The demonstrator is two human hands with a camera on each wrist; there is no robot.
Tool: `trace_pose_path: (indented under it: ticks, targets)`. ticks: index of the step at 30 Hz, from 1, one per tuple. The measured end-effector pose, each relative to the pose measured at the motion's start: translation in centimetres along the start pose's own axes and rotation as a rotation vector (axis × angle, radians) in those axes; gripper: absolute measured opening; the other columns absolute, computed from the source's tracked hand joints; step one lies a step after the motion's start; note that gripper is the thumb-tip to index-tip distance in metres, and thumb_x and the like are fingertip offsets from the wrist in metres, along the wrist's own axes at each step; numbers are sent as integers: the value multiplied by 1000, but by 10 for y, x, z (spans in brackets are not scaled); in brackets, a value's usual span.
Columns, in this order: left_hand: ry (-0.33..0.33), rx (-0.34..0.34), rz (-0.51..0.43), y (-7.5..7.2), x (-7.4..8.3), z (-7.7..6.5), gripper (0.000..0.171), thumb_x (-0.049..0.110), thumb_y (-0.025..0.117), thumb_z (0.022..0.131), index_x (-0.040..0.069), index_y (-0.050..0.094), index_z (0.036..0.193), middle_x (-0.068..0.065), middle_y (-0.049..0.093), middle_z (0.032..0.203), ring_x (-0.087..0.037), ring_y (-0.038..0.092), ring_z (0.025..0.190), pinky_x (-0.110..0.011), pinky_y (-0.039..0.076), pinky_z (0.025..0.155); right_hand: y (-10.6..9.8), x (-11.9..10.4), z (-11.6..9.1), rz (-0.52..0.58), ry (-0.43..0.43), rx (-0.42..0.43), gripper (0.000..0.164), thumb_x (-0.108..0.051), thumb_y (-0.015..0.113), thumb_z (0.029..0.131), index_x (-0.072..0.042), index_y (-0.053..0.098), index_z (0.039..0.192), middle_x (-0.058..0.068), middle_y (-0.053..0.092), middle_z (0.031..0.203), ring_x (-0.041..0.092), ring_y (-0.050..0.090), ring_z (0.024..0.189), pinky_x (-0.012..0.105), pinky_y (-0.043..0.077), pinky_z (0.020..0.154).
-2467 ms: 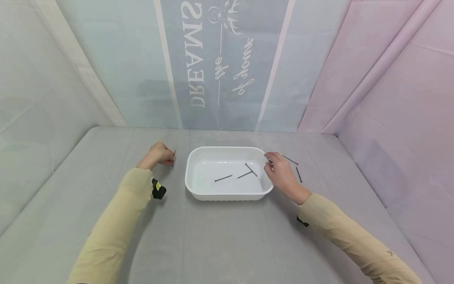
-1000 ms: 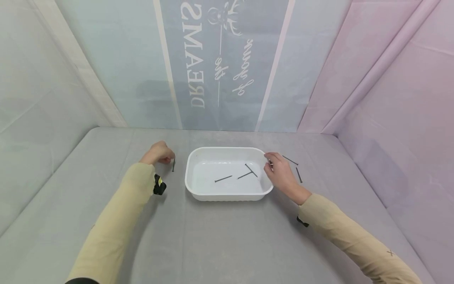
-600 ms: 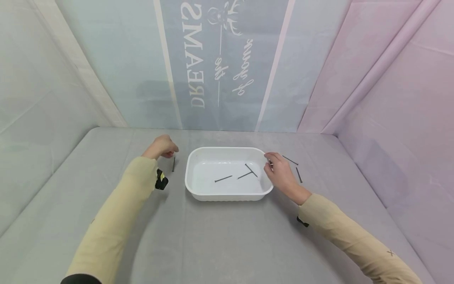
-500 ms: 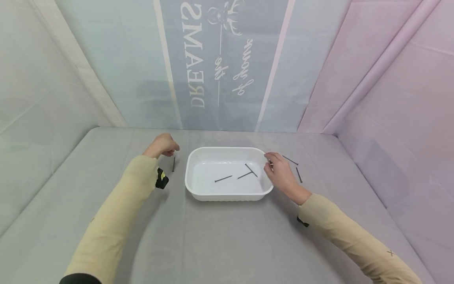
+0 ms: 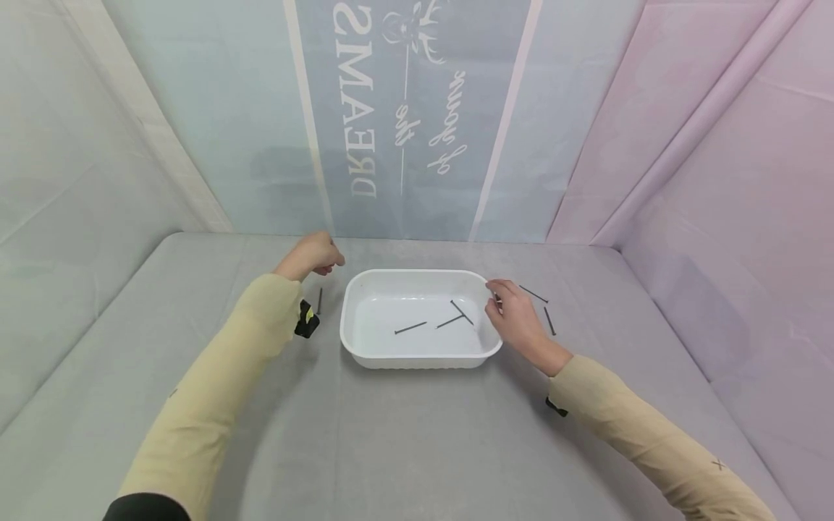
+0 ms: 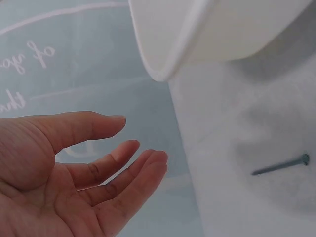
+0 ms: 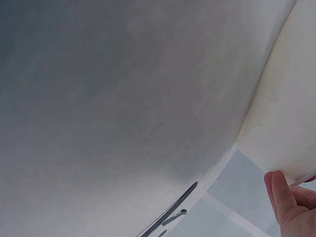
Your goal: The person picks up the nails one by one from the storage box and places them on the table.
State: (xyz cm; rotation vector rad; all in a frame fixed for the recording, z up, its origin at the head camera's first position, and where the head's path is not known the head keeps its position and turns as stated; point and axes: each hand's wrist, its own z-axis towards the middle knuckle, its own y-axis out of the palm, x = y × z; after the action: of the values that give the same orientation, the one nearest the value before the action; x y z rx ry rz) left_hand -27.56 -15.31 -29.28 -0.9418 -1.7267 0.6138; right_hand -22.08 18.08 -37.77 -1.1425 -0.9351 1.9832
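Observation:
A white plastic tray [image 5: 417, 361] stands mid-table with three dark nails [image 5: 410, 328] lying on its floor. Beyond its far left corner hovers my left hand [image 5: 314, 255], its fingers loosely bent. In the left wrist view that hand [image 6: 94, 173] holds nothing, with a gap between thumb and fingers. A single nail [image 5: 320, 300] lies on the table between my left wrist and the tray; the left wrist view shows this nail [image 6: 281, 165] too. At the tray's right end my right hand [image 5: 515, 315] pinches the rim, as the right wrist view of the hand [image 7: 294, 205] also shows.
Right of the right hand, more nails [image 5: 534, 294] lie on the grey cloth-covered table [image 5: 417, 449]; the right wrist view shows several nails [image 7: 173, 207] there. A printed fabric wall [image 5: 417, 202] rises at the table's far edge, with cloth walls on both sides.
My left hand has let go of a nail it held upright, which now lies left of the tray. It has then moved away and to the right. My right hand stays at the rim.

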Motion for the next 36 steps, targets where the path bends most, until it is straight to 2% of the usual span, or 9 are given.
trace_pose_path:
  ticks: [6,12,16,21,29,32,36]
  targets:
    - [38,10,64,-2,14,-3,9,8,55,84,1,51,80,-7,52,68,-15,51,55,-26,48,61,0,0,0,3,0,4,31,3,50,84,11,55,113,22,54,116,30,60,92,28,54,72]
    - [69,23,119,-1,28,-5,18,8,55,82,6,49,65,-4,52,61,-15,51,54,-28,49,62,0,1,0,3,-5,6,30,4,49,84,11,55,113,22,54,115,30,60,91,28,54,73]
    - [99,22,148,-1,36,-7,25,7,55,81,9,48,58,-2,50,54,-13,48,51,-25,45,56,0,1,0,2,-2,1,31,3,49,84,11,55,113,21,54,115,30,60,92,28,54,73]
    - [145,19,185,2,47,-9,27,6,54,79,11,46,54,1,44,51,-12,43,48,-22,41,50,0,1,0,9,-2,0,31,3,48,85,11,54,113,22,53,115,30,60,93,29,54,74]
    - [157,1,212,9,63,-12,15,8,56,81,6,53,66,0,47,62,-13,45,55,-23,42,52,-1,2,0,15,-9,2,30,3,48,85,11,55,113,22,54,115,30,60,93,29,54,73]
    - [168,-14,230,11,68,-13,16,9,57,82,6,53,67,0,46,63,-13,43,56,-23,41,54,0,2,0,13,-8,3,30,3,48,85,11,55,113,22,54,115,30,60,92,29,54,73]
    - [193,-31,264,16,74,-13,25,9,58,82,9,46,60,1,39,58,-13,37,55,-25,37,55,0,2,0,10,-6,-2,31,2,48,85,11,54,114,22,53,116,30,60,92,29,54,73]
